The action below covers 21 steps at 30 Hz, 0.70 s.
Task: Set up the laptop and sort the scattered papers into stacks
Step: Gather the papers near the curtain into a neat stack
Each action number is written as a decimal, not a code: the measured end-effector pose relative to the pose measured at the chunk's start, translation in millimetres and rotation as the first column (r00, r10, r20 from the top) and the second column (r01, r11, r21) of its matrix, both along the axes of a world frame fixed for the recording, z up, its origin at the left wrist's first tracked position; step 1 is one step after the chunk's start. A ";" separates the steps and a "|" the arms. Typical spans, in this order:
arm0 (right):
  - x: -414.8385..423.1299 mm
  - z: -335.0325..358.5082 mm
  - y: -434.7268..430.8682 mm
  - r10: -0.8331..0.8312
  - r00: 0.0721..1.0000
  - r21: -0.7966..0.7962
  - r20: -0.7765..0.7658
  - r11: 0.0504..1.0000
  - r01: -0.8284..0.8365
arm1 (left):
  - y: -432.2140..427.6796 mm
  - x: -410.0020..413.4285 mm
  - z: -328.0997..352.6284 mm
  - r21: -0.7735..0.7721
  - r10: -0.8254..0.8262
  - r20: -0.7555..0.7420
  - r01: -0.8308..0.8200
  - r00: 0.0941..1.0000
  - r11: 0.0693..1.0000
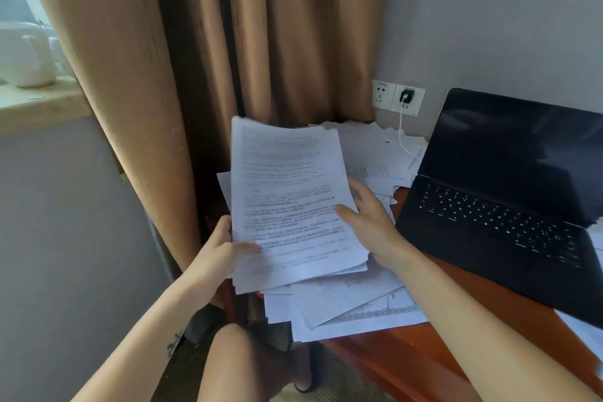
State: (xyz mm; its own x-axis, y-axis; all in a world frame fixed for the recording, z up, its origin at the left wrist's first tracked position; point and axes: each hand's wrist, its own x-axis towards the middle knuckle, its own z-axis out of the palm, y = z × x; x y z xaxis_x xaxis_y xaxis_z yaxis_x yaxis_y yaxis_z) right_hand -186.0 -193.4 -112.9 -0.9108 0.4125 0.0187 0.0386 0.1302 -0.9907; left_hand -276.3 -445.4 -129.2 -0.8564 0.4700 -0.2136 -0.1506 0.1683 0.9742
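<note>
Head view: left hand (225, 246) and right hand (368, 219) grip a paper stack (290, 206), mid-sorting; next, squaring it beside the open laptop (509, 202).

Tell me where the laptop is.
The laptop sits open on the right of the head view, on the wooden desk, just right of the scattered papers and below the wall sockets.

The bare left forearm (156, 320) comes in from the near left and the bare right forearm (456, 303) from the near right. The left hand (225, 246) grips the left edge of a stack of papers (287, 206), with its thumb on top. The right hand (368, 222) holds the right edge, its thumb lying on the top sheet.
</note>
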 end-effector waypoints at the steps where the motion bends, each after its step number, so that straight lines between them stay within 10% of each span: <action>1: -0.5 -0.4 1.7 0.017 1.000 0.003 -0.011 1.000 -0.017 | 1.5 -1.8 1.0 -0.006 0.000 0.033 0.000 0.999 1.000; 6: 4.7 0.6 9.8 0.197 0.979 0.030 0.047 0.980 -0.198 | 7.0 -9.2 -0.8 -0.002 0.063 0.051 -0.063 0.997 0.998; 10: 2.5 -10.2 20.7 -0.021 0.984 0.215 0.176 0.976 -0.018 | -5.9 -11.9 -6.0 -0.050 0.202 -0.083 -0.207 0.976 0.977; 16: -0.3 -8.2 33.1 -0.258 0.864 0.802 0.433 0.548 -0.238 | -26.4 -16.3 -7.2 -0.042 0.339 -0.126 -0.346 0.932 0.937; 21: -12.1 -0.6 33.2 -0.258 0.810 0.732 0.527 0.622 -0.278 | -30.1 -14.5 -9.2 -0.043 0.377 -0.099 -0.382 0.921 0.923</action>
State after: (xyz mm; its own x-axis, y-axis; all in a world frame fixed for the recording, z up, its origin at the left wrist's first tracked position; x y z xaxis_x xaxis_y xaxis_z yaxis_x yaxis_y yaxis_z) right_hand -198.0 -160.2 -113.5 -0.8619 0.4776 -0.1702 0.5069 0.8035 -0.3121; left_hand -290.8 -475.5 -138.4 -0.9845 0.0946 -0.1480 -0.1300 0.1743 0.9761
